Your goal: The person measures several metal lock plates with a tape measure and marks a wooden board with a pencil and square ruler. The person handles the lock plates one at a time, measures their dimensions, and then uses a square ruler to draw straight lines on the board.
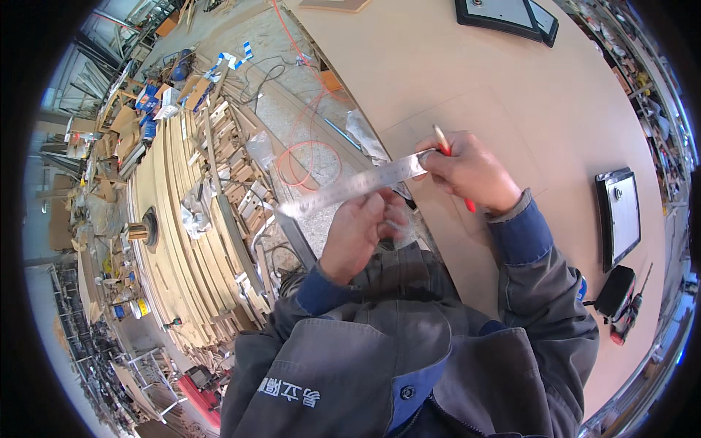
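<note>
My right hand [464, 171] is closed on one end of a carpenter's square, gripping its silvery ruler blade [365, 180]. The same hand also holds a red pencil [444, 143], which pokes out on both sides of the fingers. The blade reaches left through the air, blurred, to a dark stock [298, 241] angled down toward my lap. Just below the blade is my left hand [358, 230], its fingers loosely curled and apart, partly smeared by motion. Nothing shows in that hand. Faint pencil lines mark the tan board [540, 241] to the right.
Black-framed panels with locks, one [619, 217] at right and others [504, 18] at the far edge, lie on the board. A cordless drill [628, 314] rests near its right edge. Stacked wood strips [175, 255] stand at left; an orange hose [321, 139] coils on the floor.
</note>
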{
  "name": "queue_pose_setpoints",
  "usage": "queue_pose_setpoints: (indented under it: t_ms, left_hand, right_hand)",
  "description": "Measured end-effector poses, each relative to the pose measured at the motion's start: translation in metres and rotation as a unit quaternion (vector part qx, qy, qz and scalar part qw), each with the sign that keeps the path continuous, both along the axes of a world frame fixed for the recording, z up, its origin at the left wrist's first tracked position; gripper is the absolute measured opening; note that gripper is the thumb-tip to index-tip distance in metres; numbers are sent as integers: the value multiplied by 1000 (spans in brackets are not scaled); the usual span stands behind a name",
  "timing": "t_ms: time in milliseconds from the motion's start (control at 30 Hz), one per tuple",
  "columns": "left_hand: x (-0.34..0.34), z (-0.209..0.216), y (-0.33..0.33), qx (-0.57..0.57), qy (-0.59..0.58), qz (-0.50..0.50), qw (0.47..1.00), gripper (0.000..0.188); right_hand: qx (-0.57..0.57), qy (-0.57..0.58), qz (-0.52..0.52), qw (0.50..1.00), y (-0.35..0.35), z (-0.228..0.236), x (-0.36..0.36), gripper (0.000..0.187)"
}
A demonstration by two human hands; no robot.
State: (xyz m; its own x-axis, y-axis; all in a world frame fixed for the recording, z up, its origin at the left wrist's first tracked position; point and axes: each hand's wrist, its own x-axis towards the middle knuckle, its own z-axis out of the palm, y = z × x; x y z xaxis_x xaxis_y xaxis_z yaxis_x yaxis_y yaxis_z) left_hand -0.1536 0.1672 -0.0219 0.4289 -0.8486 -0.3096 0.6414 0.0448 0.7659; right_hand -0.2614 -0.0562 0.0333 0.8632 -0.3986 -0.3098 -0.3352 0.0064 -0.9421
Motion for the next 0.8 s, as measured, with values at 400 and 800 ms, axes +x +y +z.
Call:
queue_pose_setpoints:
  t_ms: [400,800]
  left_hand:
    - [28,-34,-56,-105,47,88,989,32]
    - [44,-53,-62,-81,21,161,983,31]
  right_hand:
    - [16,12,-69,997,-30,-9,-8,41]
    - [169,-64,-184,966,-43,-14,-9,35]
